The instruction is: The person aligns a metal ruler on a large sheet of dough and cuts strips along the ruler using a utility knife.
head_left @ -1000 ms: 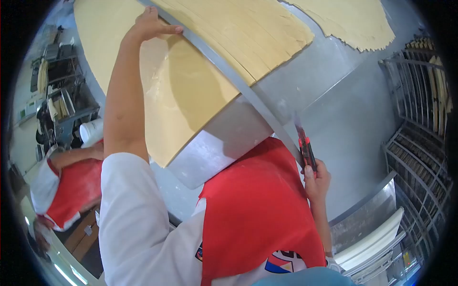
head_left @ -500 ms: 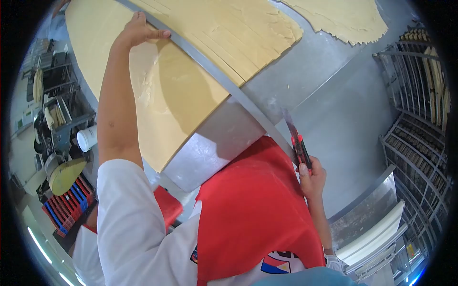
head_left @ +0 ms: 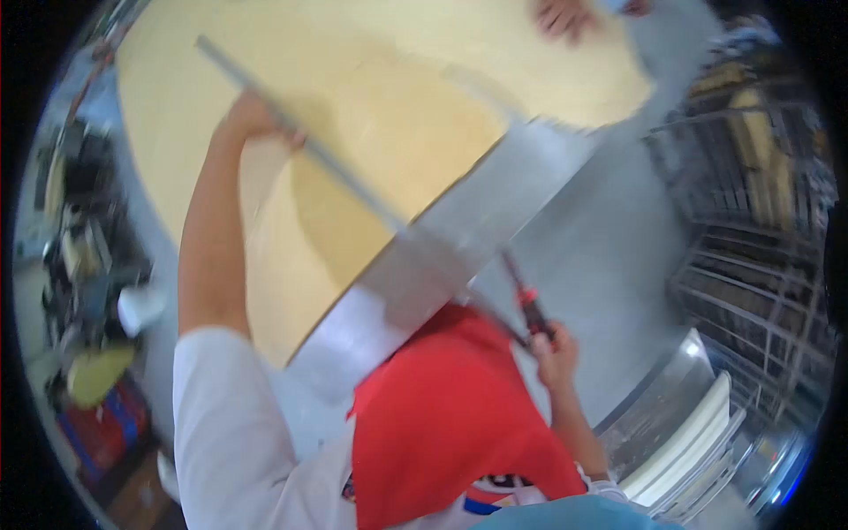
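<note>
A long metal straightedge [head_left: 349, 181] runs diagonally across a large pale yellow dough sheet [head_left: 397, 115], its lower end reaching past the dough. My left hand [head_left: 254, 117] is closed on the upper part of the straightedge, fingers blurred. In my right hand [head_left: 555, 352] is a red and black utility knife [head_left: 530, 309], its blade pointing up and away from me over the grey table. That hand is close to the lower end of the straightedge; whether they touch I cannot tell.
Another person's hand [head_left: 564, 18] is over the dough at the top right. The grey table [head_left: 601, 265] extends right of the dough. Metal racks [head_left: 751, 291] stand on the right. A white bucket [head_left: 141, 307] is at left.
The straightedge has shifted down and left in view, and its upper end now shows. Both hands are lower in view. Another person's hand has appeared at the top right. The picture is blurred.
</note>
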Available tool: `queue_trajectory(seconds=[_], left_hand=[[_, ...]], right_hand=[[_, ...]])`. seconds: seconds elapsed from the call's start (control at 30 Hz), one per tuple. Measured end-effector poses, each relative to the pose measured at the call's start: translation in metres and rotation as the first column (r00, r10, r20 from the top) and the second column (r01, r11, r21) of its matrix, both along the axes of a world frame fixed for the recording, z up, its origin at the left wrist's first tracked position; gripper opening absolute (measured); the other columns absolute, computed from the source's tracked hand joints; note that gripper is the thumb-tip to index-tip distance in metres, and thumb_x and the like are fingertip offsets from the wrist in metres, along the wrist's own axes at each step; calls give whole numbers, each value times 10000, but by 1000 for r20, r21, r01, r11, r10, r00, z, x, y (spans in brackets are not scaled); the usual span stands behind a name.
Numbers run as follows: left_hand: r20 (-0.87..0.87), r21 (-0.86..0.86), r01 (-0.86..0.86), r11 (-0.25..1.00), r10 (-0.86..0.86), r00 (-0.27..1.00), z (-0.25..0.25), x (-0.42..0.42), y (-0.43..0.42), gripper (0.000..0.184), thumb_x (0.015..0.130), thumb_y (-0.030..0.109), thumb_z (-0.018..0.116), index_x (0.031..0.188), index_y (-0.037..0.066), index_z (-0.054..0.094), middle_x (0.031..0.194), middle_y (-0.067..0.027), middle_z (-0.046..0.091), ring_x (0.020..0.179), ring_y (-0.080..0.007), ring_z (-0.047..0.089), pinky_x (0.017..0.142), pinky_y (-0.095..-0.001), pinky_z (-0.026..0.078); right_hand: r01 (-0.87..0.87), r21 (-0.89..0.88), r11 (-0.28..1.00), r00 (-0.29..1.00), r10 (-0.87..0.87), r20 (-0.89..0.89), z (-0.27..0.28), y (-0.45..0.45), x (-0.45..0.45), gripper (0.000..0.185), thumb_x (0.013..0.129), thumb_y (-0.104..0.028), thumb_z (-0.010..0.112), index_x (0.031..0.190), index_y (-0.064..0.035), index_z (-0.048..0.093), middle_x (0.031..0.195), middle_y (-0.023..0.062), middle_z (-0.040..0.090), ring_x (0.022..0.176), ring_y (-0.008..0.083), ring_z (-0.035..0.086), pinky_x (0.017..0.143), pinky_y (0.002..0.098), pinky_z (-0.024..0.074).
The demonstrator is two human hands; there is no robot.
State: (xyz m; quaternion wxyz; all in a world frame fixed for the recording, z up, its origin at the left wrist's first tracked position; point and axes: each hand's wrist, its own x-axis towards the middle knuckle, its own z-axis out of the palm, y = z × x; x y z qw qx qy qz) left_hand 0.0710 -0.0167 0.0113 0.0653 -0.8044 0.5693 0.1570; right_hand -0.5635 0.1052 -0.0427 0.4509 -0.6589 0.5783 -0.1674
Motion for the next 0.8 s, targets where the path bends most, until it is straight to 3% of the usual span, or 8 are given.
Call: queue_trajectory(seconds=[0.13,0.2,0.23,0.27,0.4,0.53,0.63,0.8], left_hand=[[-45,-208,303,930,-318,947,-3,2,3,1090,368,451,962,1352,123,630,1414,-141,608,1372,-339,492,1192,-453,359],[-137,-218,106,970,-138,981,-35,33,6,1051,296,486,990,1245,135,707,1303,-133,686,1301,-322,569,1126,-452,431],[-257,40,10,999,1,966,21,-10,1,1187,285,534,997,1338,125,634,1419,-143,606,1347,-325,529,1123,-445,440],[46,-134,-63,989,70,996,-32,28,5,1434,312,619,983,1502,29,443,1553,-213,452,1459,-353,399,1180,-437,384],[127,66,-160,985,151,980,-30,27,7,1483,328,641,974,1523,-4,376,1577,-234,397,1481,-365,352,1197,-436,358],[157,152,-198,968,174,972,-27,25,-2,1536,344,664,964,1543,-37,309,1601,-256,342,1503,-377,306,1214,-436,332],[178,179,-229,957,198,964,-31,31,-3,1576,357,681,957,1559,-61,258,1619,-272,301,1520,-386,271,1227,-435,312],[145,102,-224,969,208,967,-32,27,2,1510,371,619,978,1551,-26,292,1586,-247,355,1495,-389,309,1220,-456,320]], right_hand=[[-330,-403,853,897,416,146,50,-55,78,295,907,-323,688,1115,-116,713,989,131,694,955,362,633,867,481,472],[-336,-552,763,795,544,267,98,-76,151,277,906,-267,679,1125,-98,699,940,120,683,876,361,626,796,475,471],[-346,-622,703,715,627,310,132,-80,189,236,904,-284,680,1066,-113,696,917,114,669,869,351,627,801,463,464],[-394,-693,604,665,707,239,172,-86,223,175,883,-266,686,976,-118,673,851,111,649,867,343,625,779,471,463],[-526,-800,291,750,603,-274,290,-57,277,148,861,-235,685,889,-101,629,755,124,626,878,337,635,720,503,464],[-481,-821,306,723,668,-175,287,-52,272,177,869,-248,671,917,-84,626,761,146,625,894,336,641,704,501,469],[-352,-721,597,635,718,285,230,-69,265,253,904,-296,637,972,-54,612,803,184,632,903,353,644,702,499,476],[-323,-310,894,833,424,354,120,-75,175,321,946,-317,587,1091,-35,638,878,206,671,836,401,664,751,487,505]])
